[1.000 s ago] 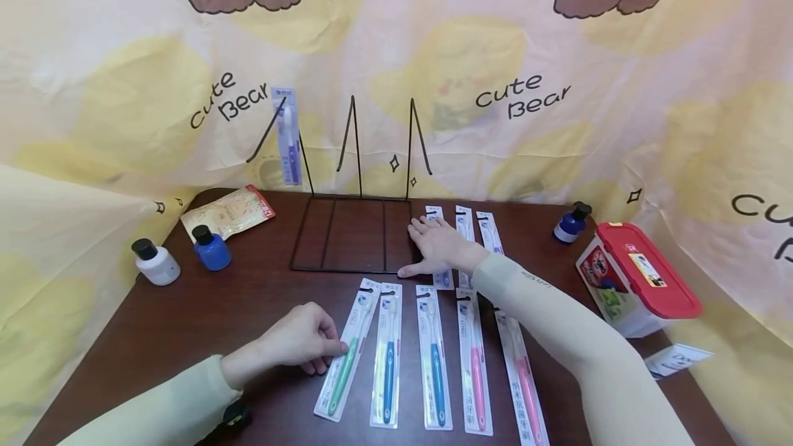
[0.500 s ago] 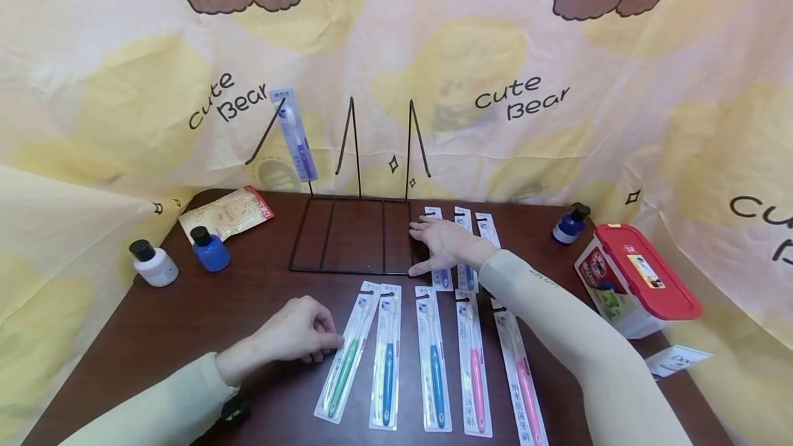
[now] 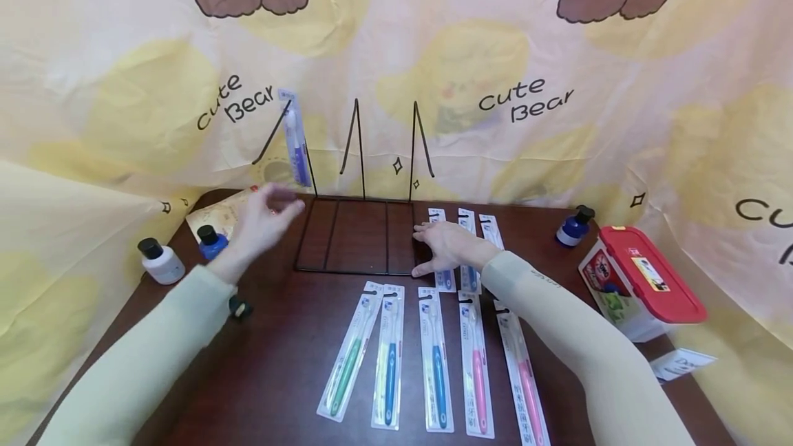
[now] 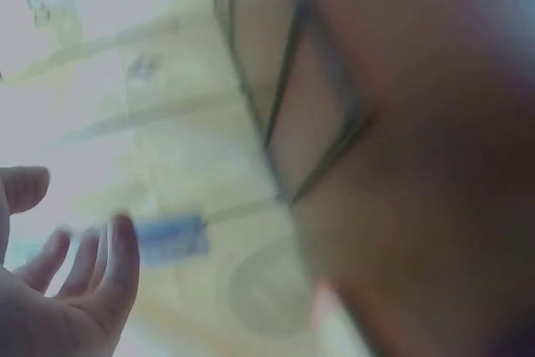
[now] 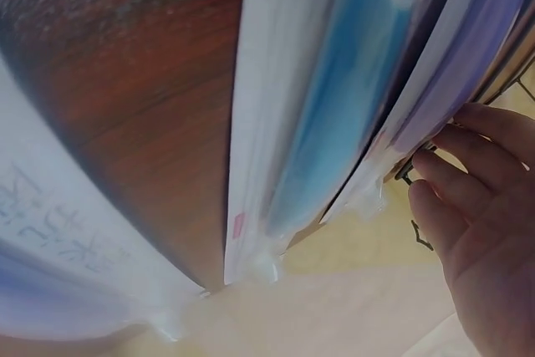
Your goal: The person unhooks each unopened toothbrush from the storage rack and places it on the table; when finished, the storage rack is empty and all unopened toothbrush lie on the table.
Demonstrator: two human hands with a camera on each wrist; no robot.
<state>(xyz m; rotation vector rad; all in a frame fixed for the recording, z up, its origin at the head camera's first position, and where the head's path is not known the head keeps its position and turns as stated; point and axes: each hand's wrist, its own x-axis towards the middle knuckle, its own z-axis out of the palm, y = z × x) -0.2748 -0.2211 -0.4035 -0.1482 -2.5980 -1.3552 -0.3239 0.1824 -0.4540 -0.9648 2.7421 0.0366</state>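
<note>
My left hand (image 3: 257,226) is raised above the table to the left of a black wire rack (image 3: 356,272), fingers apart and holding nothing. Beyond it, a packaged purple toothbrush (image 3: 298,146) hangs tilted on the rack's left prong; the left wrist view shows this pack (image 4: 174,240) blurred behind the fingers. My right hand (image 3: 455,245) rests at the rack's right side, fingers spread at its edge. Packaged toothbrushes lie partly under that hand and forearm, including a blue one (image 5: 334,131). In front lie packs with a green toothbrush (image 3: 348,367), blue ones (image 3: 390,370) and pink ones (image 3: 479,377).
At the left stand a white bottle (image 3: 164,265) and a blue bottle (image 3: 212,243), with a food pouch (image 3: 210,215) behind. To the right are a dark blue bottle (image 3: 573,227), a red-lidded tub (image 3: 650,274) and a small card (image 3: 681,363). A printed cloth hangs behind the table.
My left hand has left the green toothbrush pack and risen forward and left toward the hanging toothbrush. The hanging pack has swung. My right hand has shifted slightly right.
</note>
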